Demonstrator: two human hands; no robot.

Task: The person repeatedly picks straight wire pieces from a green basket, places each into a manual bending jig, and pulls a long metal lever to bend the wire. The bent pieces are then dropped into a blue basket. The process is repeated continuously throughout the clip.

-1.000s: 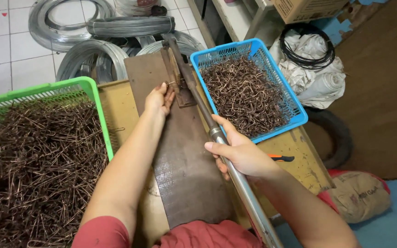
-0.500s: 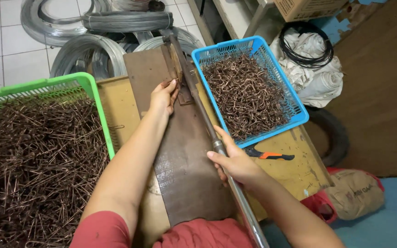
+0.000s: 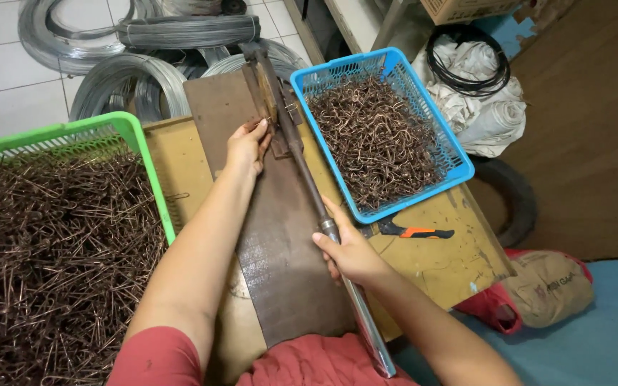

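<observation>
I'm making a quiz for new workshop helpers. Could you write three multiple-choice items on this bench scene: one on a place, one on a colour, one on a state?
1. Where do the pliers lie?
A in the green basket
B on the bench beside the blue basket
C on the floor

2. What colour is the basket right of the lever?
A blue
B red
C yellow

3. What is the right hand doing?
A resting open
B gripping the lever
C holding pliers

Answers: 1 B, they rest by the basket's near corner; 2 A, its rim is blue; 3 B, its fingers wrap the bar.
</observation>
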